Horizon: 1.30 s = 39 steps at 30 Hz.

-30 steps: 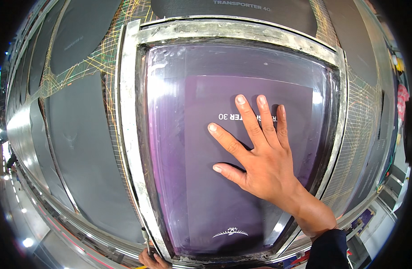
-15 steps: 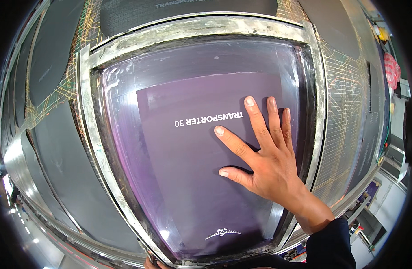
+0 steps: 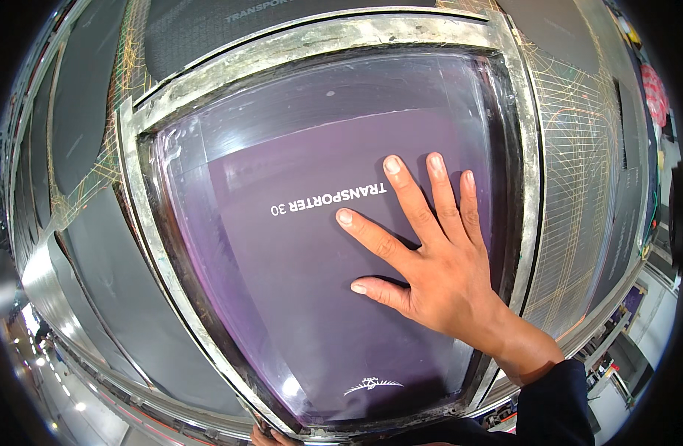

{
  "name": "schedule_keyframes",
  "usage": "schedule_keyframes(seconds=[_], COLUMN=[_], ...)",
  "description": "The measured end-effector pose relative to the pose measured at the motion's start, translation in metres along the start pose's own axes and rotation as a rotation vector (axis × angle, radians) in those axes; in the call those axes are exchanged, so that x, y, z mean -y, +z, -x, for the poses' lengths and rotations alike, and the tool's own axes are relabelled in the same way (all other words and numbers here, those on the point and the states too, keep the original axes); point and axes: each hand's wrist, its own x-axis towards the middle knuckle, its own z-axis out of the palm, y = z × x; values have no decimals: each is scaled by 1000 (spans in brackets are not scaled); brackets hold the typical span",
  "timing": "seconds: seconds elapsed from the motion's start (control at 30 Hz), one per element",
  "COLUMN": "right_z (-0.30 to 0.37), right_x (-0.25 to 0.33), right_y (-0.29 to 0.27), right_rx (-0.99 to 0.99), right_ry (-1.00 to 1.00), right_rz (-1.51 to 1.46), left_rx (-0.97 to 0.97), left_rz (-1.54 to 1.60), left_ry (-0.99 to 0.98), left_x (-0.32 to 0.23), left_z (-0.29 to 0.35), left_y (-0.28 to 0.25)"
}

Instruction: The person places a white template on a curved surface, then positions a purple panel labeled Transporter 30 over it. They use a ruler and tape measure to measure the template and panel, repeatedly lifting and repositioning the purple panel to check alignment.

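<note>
Lying flat by the near edge of the desk [image 3: 564, 245], the purple framed screen [image 3: 297, 282] is looking already set down; what is left is not showing. Dark panels [image 3: 137, 297] are lying toward the desk's left edge. The right hand [image 3: 445, 271] is splaying its fingers over the screen, covering part; the left hand [image 3: 276, 438] is mostly hiding at its near-left corner, grip impossible to tell. White lettering [image 3: 330, 199] is showing.
</note>
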Motion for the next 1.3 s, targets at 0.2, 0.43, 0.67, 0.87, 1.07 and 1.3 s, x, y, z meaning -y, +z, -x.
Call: schedule_keyframes(seconds=[0.2,0.43,0.67,0.87,1.07,1.3], right_z=[-4,52,224,248,247,248], right_x=[-6,36,65,73,71,71], right_y=[-2,21,46,66,68,68], right_rx=[-99,-71,165,101,82,78], right_ry=[-84,-55,-167,-119,-130,-134], right_rz=[63,249,-59,18,6,12], left_rx=[15,-42,-178,-192,-145,-169], left_rz=[265,156,220,330,337,340], left_ry=[-78,59,10,-47,10,10], left_x=[-43,-43,-51,-48,-44,-41], left_z=[-26,-43,-34,-22,-28,-26], left_y=[5,-17,-2,1,2,4])
